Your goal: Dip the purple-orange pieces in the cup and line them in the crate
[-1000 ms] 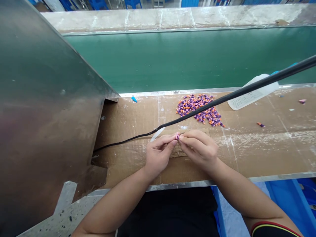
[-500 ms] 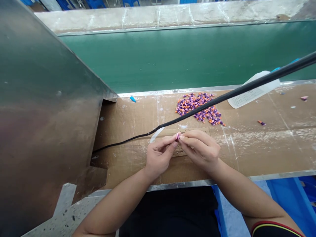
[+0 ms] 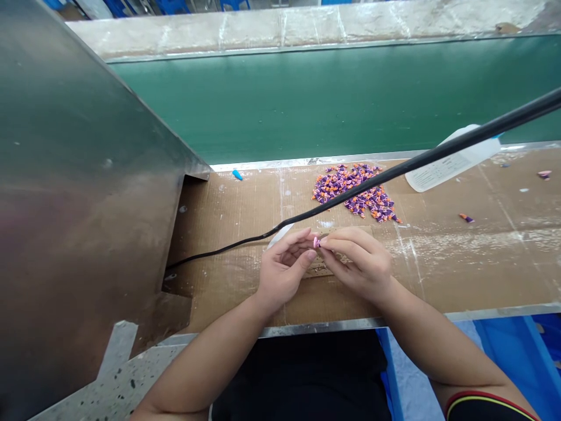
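Between thumb and fingertips, my right hand [image 3: 357, 260] pinches a small pink and purple piece [image 3: 317, 242]. Just left of it, my left hand [image 3: 284, 266] has its thumb and fingers parted, with the fingertips close beside the piece. Beyond the hands lies a pile of small purple and orange pieces [image 3: 372, 202] on the cardboard-covered ledge [image 3: 245, 216]. A similar single piece [image 3: 466, 218] rests farther right.
A black cable [image 3: 421, 159] crosses above the ledge and partly over the pile. A translucent bottle [image 3: 451, 166] lies at the right, a blue cap [image 3: 237, 175] at the left. A metal panel [image 3: 87, 204] stands left; a green belt [image 3: 284, 105] runs behind.
The fingers of my left hand have opened and come off the small piece, which stays in my right hand. The view has shifted slightly.
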Demonstrator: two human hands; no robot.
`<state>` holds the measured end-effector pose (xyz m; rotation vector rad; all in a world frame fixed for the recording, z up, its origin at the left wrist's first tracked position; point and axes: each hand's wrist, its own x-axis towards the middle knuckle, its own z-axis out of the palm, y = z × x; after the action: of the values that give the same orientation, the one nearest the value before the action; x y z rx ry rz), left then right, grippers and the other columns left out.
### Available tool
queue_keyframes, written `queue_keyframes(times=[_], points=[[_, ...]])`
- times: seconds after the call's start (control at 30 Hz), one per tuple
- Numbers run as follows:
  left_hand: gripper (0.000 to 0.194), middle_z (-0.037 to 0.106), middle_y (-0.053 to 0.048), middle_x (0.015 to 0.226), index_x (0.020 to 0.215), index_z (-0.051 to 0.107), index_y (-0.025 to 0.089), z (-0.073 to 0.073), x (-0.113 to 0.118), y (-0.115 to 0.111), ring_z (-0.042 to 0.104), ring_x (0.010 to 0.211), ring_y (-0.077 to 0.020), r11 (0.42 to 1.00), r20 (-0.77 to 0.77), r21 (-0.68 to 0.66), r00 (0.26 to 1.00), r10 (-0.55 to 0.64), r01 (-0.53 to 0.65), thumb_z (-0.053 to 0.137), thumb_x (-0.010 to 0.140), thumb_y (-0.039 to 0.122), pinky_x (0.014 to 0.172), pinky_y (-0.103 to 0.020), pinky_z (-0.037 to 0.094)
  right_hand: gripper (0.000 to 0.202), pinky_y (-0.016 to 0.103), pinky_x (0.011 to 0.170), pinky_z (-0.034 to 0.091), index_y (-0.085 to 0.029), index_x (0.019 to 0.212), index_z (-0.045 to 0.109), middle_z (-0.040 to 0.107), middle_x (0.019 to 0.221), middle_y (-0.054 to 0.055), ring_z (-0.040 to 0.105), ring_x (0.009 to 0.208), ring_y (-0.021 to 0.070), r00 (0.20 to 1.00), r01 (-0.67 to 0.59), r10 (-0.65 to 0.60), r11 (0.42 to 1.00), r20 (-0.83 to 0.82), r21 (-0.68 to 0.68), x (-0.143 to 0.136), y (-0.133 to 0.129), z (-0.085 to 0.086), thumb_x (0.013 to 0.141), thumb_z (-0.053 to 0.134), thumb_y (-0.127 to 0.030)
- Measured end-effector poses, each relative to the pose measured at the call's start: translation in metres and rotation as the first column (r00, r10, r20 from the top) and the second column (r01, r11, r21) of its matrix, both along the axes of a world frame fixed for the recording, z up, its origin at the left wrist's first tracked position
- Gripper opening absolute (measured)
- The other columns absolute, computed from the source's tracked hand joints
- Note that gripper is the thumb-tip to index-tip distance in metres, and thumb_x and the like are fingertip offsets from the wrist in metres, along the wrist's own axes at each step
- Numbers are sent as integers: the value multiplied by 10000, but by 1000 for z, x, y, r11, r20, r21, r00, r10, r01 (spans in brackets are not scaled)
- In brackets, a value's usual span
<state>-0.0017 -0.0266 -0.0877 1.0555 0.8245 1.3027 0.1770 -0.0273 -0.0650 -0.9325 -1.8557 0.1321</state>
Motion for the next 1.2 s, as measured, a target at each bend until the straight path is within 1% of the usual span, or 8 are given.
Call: queue_keyframes(times=[0.33,0.67,0.8,0.93,1.0,1.07,1.13,1.2], points=[[227,848,-87,1025,1021,877,257,2,-1,4,828,933,-192,998,-43,-58,998,-35,33,936,851,395,898,-276,695,210,312,742,691,-265,1102,750,828,939,23,794,806,171,999,-47,47,999,-17,-13,-1,1,0,983,738,-92],[322,839,-101,975,984,866,214,2,-4,4,817,895,-205,994,-65,-107,997,-38,31,957,810,469,873,-301,695,280,313,763,681,-282,1140,760,833,965,17,792,829,170,995,-71,67,996,-74,-46,-1,-1,-3,958,748,-70],[299,834,-95,973,969,865,219,3,-1,4,812,872,-205,997,-61,-72,998,-27,23,965,799,444,886,-324,700,204,284,727,667,-264,1126,778,827,969,28,773,799,154,983,-112,75,967,-167,-228,2,0,-6,971,756,-134],[277,836,-98,987,1001,866,220,1,-1,4,816,872,-199,1000,-55,0,998,-21,21,974,789,361,849,-299,703,56,285,758,671,-225,993,797,810,969,56,785,864,161,929,-282,132,856,-345,-433,7,9,-10,978,787,-278],[334,837,-98,1001,1092,860,229,0,-1,3,821,886,-197,999,-56,24,998,-33,34,968,796,341,847,-291,702,152,291,763,679,-208,968,770,823,1007,79,806,891,172,881,-335,90,811,-464,-480,14,10,-8,969,806,-355],[383,834,-101,991,1128,853,219,0,-3,3,821,877,-202,999,-86,23,996,-20,22,969,794,367,839,-297,704,220,271,692,668,-213,970,725,835,1009,79,816,844,172,823,-312,-26,814,-567,-490,30,5,-4,964,815,-413],[375,829,-104,968,1091,857,198,0,-5,2,817,857,-207,999,-133,30,991,17,-13,965,796,403,822,-295,703,251,231,586,622,-233,974,689,838,957,46,798,733,153,753,-184,-184,863,-632,-470,58,-11,0,948,836,-435],[327,827,-94,952,1059,859,196,0,-8,2,812,839,-195,997,-173,59,983,54,-45,948,819,400,826,-275,697,276,213,545,588,-247,956,676,829,903,14,769,666,138,660,53,-352,903,-664,-427,96,-41,0,905,876,-430]])
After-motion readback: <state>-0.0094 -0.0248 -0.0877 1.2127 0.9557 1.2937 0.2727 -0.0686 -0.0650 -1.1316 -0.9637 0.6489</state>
